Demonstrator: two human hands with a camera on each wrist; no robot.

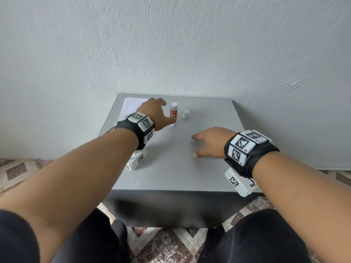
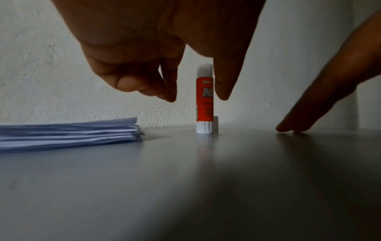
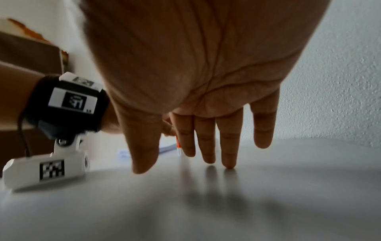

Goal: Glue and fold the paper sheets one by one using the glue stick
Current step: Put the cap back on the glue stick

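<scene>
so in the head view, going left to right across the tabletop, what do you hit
paper stack → left hand → glue stick → white cap → right hand

1. In the head view we see soft, even daylight on the wall [image 1: 171, 44] and the table [image 1: 171, 168]; straight edges bend near the corners.
2. The left wrist view is dim: the left hand [image 2: 164, 48] is a dark shape against the bright wall, and the paper stack [image 2: 68, 135] is blurred.
3. In the right wrist view the right hand [image 3: 195, 73] throws soft finger shadows on the table, and the foreground is out of focus.
</scene>
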